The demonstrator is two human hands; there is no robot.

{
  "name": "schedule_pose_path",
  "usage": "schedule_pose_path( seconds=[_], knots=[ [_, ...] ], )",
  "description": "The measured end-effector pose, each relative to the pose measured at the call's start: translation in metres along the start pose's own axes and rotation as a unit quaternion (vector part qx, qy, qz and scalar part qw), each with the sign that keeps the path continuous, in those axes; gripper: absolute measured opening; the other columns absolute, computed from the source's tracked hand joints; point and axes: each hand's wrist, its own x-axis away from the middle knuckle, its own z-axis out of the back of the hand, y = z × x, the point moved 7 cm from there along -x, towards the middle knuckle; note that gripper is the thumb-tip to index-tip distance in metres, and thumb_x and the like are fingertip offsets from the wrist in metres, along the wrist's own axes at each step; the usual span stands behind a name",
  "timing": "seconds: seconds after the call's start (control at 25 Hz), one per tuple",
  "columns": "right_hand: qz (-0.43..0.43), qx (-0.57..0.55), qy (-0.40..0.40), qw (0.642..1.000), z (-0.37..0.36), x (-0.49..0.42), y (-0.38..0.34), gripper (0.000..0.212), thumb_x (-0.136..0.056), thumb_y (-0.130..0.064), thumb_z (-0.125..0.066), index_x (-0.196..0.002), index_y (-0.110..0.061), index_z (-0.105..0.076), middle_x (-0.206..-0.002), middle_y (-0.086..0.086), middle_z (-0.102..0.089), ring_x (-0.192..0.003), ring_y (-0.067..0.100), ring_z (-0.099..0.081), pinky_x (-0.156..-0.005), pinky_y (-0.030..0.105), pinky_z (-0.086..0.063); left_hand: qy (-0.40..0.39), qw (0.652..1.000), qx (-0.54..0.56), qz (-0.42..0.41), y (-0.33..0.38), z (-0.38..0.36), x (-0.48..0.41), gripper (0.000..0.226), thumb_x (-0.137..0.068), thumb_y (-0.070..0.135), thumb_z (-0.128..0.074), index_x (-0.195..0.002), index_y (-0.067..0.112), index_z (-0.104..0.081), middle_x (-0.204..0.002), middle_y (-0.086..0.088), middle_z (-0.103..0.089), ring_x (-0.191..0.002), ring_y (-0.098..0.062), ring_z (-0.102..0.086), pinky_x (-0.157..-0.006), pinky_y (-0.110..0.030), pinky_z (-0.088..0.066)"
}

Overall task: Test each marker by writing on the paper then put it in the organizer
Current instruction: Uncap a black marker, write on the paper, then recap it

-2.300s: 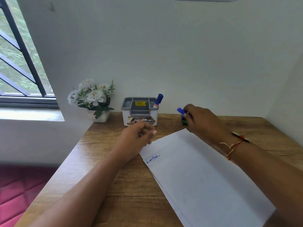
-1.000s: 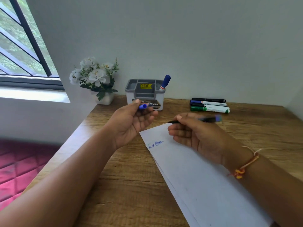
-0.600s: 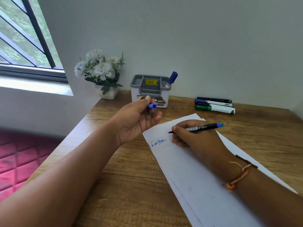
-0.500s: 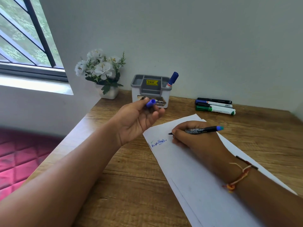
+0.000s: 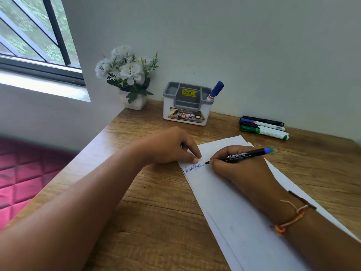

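My right hand (image 5: 240,171) grips a thin black marker (image 5: 242,155) with a blue end, its tip touching the white paper (image 5: 230,208) just right of a blue scribble (image 5: 193,167). My left hand (image 5: 170,146) rests knuckles-up on the paper's top left corner, fingers curled around the marker's blue cap (image 5: 181,145), which is almost hidden. The grey and white organizer (image 5: 187,103) stands at the back by the wall, with one blue-capped marker (image 5: 214,91) in its right compartment. Three markers (image 5: 262,127), black, blue and green, lie side by side at the back right.
A small white pot of white flowers (image 5: 129,75) stands left of the organizer in the desk's back corner. The wooden desk (image 5: 156,212) ends at its left edge above a red quilted surface (image 5: 25,173). A wall runs right behind the desk, and a window is at the upper left.
My left hand came down from mid-air onto the paper's corner, still holding the cap. My right hand slid the marker tip left to the paper beside the scribble.
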Motion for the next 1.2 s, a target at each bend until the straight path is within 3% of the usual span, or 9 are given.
schedule_pose_path(
  seconds=[0.24,0.36,0.8,0.92,1.04,1.2],
  knots=[
    [0.016,0.017,-0.004,1.0,-0.0037,0.0018,-0.0015,0.004,-0.08,-0.023,-0.078,-0.08,-0.026,-0.081,-0.079,-0.011,-0.077,-0.075,0.0,-0.069,-0.056,0.009,-0.05,-0.027,0.999,0.011,-0.02,0.0007,-0.0046,0.0004,0.02,-0.082,0.035,-0.079,-0.1,0.043,-0.077,-0.114,-0.001,-0.069,-0.107,-0.022,-0.06,-0.1,-0.049,-0.05],
    [0.015,0.035,-0.002,0.999,-0.0039,0.0001,-0.0014,0.004,-0.078,-0.024,-0.077,-0.079,-0.027,-0.08,-0.078,-0.01,-0.076,-0.076,0.002,-0.07,-0.061,0.014,-0.055,-0.029,0.999,0.012,-0.027,0.0013,-0.0047,0.0007,0.021,-0.082,0.034,-0.079,-0.1,0.044,-0.076,-0.117,-0.003,-0.069,-0.108,-0.025,-0.06,-0.1,-0.05,-0.05],
    [0.008,0.051,0.008,0.999,-0.0035,-0.0015,0.0003,0.003,-0.078,-0.025,-0.077,-0.078,-0.027,-0.078,-0.075,-0.012,-0.075,-0.072,-0.002,-0.069,-0.057,0.012,-0.053,-0.039,0.999,0.012,-0.028,0.0014,-0.0062,0.0003,0.023,-0.083,0.032,-0.078,-0.105,0.04,-0.075,-0.123,-0.009,-0.067,-0.112,-0.03,-0.059,-0.102,-0.051,-0.049],
    [0.018,0.054,0.016,0.998,-0.002,-0.0017,-0.0002,0.004,-0.078,-0.024,-0.076,-0.077,-0.027,-0.078,-0.076,-0.012,-0.076,-0.074,-0.001,-0.069,-0.058,0.011,-0.051,-0.039,0.999,0.019,-0.027,0.0011,-0.0061,0.0011,0.024,-0.083,0.032,-0.078,-0.106,0.04,-0.075,-0.116,-0.008,-0.068,-0.104,-0.028,-0.061,-0.097,-0.046,-0.052],
    [0.025,0.056,0.025,0.998,-0.0007,-0.0016,-0.0019,0.007,-0.079,-0.021,-0.076,-0.077,-0.027,-0.079,-0.077,-0.01,-0.076,-0.073,0.001,-0.069,-0.058,0.01,-0.048,-0.039,0.999,0.012,-0.035,0.002,-0.0048,0.0016,0.024,-0.084,0.032,-0.078,-0.107,0.037,-0.076,-0.091,-0.001,-0.062,-0.082,-0.016,-0.054,-0.077,-0.032,-0.044],
    [0.02,0.049,0.01,0.999,-0.0012,-0.0002,-0.002,0.005,-0.078,-0.022,-0.076,-0.076,-0.026,-0.078,-0.075,-0.01,-0.076,-0.071,0.002,-0.069,-0.056,0.01,-0.048,-0.04,0.999,0.009,-0.033,0.0027,-0.0053,0.0007,0.024,-0.084,0.032,-0.077,-0.108,0.037,-0.075,-0.101,-0.007,-0.066,-0.089,-0.025,-0.058,-0.081,-0.036,-0.048]
  ],
)
